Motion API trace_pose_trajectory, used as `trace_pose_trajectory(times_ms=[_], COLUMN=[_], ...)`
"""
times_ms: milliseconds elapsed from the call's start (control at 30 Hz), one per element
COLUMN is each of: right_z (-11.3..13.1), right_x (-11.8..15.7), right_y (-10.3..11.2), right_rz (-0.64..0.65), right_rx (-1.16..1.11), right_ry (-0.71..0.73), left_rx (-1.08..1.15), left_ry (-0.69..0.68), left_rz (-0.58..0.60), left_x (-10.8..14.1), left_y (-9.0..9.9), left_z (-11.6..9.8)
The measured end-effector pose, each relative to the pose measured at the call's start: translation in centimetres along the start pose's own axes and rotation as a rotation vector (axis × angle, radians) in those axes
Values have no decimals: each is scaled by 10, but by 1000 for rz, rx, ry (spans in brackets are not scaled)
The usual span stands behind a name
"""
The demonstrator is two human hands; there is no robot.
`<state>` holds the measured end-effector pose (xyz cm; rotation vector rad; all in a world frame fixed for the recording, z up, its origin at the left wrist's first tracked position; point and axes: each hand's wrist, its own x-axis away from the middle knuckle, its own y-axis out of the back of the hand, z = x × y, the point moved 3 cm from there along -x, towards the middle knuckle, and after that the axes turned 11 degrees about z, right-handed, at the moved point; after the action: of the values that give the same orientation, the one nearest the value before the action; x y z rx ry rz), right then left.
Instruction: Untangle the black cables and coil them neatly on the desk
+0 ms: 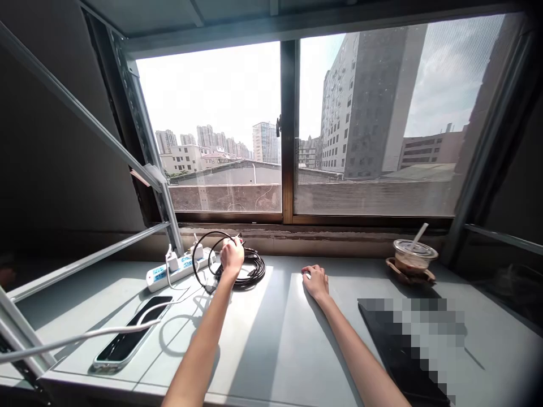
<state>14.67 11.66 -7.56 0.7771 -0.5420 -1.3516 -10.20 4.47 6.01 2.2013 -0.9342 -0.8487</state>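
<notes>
A coiled black cable [254,274] lies on the desk [263,350] below the window. My left hand [232,254] is closed on part of this cable, and a loop of it stands up to the left of my fingers. Farther right, my right hand [315,281] rests on the desk with its fingers curled and slightly apart, holding nothing that I can see. Just left of the cable is a white power strip [182,267] with white plugs in it. Nearer on the left lies a phone [133,333], screen up, with a white cable [85,337] passing over it.
At the back right stands a clear plastic cup [413,257] with a straw, in a brown holder [410,277]. A dark flat object [403,350], partly pixelated, lies at the front right. Metal frame bars [89,260] cross the left side.
</notes>
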Motion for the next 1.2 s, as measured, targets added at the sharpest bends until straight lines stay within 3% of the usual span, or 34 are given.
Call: trace_pose_trajectory(times_ms=[233,300,367,467,633,700,800,900,1000,1067,1200], right_z=[1,2,4,10,23,27,30,33,40,47,62], right_x=[2,1,1,0,9,15,23,27,28,28,29], right_y=[1,2,3,8,18,21,23,24,25,27,36], right_rz=[28,45,74,150,399,491,532,522,481,452,378], right_rx=[-77,-138,-230,-421,-723,-786,-814,-809,-819,-832,-887], right_ry=[1,-6,-14,-34,-88,-105,-126,-130,-74,-5,150], left_rx=[274,317,330,296,97,10,-61,-18,158,261,463], left_ry=[-209,-282,-361,-503,-629,-636,-653,-673,-533,-434,-223], left_rz=[-248,-246,-160,200,1043,1187,1115,790,453,437,580], left_x=[12,18,27,49,111,134,152,146,129,122,120], left_y=[44,53,56,39,-16,-26,-23,-7,8,11,14], left_z=[-24,-39,-55,-72,-60,-50,-43,-42,-31,-20,1])
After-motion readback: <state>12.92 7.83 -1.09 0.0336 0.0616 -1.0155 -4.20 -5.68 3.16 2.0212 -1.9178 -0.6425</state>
